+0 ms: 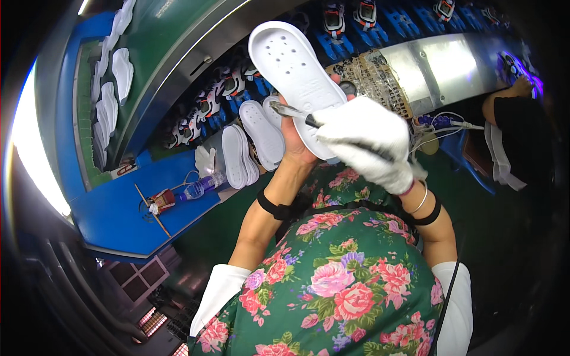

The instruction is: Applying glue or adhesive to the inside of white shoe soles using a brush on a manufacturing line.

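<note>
My bare left hand [297, 139] is wrapped around a white shoe sole [294, 65], holding it up slanted in front of me. Small holes dot the sole's wide end. My right hand [368, 133], in a white knitted glove, is closed on a tool [288, 110] with a dark handle and a slim metal head. That head lies across the sole's left edge; whether it touches the sole, I cannot tell. Just left of my left hand, more white soles [261, 133] lean together on the bench, with a stacked group [239, 157] beside them.
A blue table [119, 219] at left carries a clear bottle [199, 187] and a small red container [163, 202]. White soles [123, 74] lie on a green surface beyond. Shoes [208, 101] line blue racks behind a metal ledge [424, 65]. Another person's arm [502, 104] shows at right.
</note>
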Demonstrator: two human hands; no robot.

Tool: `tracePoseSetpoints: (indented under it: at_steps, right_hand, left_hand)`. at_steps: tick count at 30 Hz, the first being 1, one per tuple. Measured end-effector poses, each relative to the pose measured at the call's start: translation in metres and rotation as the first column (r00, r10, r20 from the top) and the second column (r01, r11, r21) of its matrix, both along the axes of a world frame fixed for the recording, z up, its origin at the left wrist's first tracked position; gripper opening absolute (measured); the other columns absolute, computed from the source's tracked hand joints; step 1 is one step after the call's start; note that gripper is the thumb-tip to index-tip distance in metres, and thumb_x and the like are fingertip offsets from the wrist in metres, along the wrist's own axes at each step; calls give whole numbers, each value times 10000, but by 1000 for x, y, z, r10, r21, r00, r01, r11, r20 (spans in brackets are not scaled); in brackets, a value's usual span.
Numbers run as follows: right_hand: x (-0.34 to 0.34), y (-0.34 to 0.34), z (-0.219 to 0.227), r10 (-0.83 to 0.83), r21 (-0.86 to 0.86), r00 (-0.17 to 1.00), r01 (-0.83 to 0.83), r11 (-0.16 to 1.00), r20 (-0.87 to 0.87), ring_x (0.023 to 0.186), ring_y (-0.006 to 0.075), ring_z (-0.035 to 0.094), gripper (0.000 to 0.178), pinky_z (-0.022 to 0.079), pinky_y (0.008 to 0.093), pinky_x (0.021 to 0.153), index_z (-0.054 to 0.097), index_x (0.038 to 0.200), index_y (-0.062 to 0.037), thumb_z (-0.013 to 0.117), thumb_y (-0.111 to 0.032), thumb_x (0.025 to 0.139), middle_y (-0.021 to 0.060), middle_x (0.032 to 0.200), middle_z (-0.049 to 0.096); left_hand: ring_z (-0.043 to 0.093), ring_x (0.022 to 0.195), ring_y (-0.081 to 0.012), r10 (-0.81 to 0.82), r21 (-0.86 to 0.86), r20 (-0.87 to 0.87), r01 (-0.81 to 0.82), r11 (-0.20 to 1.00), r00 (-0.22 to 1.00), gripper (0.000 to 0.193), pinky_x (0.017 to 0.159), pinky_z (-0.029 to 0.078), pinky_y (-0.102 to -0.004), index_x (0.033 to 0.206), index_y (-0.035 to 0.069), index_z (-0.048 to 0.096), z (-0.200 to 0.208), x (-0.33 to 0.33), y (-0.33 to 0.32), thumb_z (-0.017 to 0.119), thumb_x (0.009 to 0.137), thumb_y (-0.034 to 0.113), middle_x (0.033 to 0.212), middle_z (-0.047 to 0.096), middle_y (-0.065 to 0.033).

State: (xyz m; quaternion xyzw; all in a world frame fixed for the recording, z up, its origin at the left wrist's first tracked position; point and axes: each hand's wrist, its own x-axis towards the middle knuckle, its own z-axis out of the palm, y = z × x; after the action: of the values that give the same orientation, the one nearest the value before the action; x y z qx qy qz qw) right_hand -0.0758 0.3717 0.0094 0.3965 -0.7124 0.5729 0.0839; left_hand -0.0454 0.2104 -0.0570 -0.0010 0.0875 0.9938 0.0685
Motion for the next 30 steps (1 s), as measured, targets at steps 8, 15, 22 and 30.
tracePoseSetpoints:
  at_steps: [8,15,22,30]
  right_hand:
    - [6,2,-14,-26,61,990,34,998,-138,912,294,717,193,567,359,796,783,984,-61,760,-17,797,124,1012,761]
    - [1,12,-10,-12,1,999,12,1000,-36,936,284,720,249,563,364,828,774,1016,-70,769,-20,772,123,1046,756]
    - [10,17,-10,111,-64,977,-101,993,180,895,266,722,215,568,348,781,782,976,-79,806,-21,771,100,1002,763]
    - [17,19,-14,262,-100,960,-253,962,93,907,255,720,235,572,347,760,779,973,-101,810,-57,744,102,1022,759]
  left_hand:
    - [564,1239,-399,-30,-14,59,31,999,998,965,991,530,-590,1526,66,348,-1,-7,-2,458,895,788,1454,509,-137]
    - [562,1228,-441,28,27,44,-29,999,999,933,973,532,-601,1521,98,367,4,-10,-4,507,887,768,1451,505,-165]
    - [553,1258,-401,-21,2,123,21,1000,992,967,963,523,-622,1520,74,356,4,-6,-10,508,878,780,1469,494,-126]
    - [533,1217,-420,-52,6,48,52,999,997,1022,958,518,-591,1530,67,335,0,-13,-18,629,825,745,1476,484,-123]
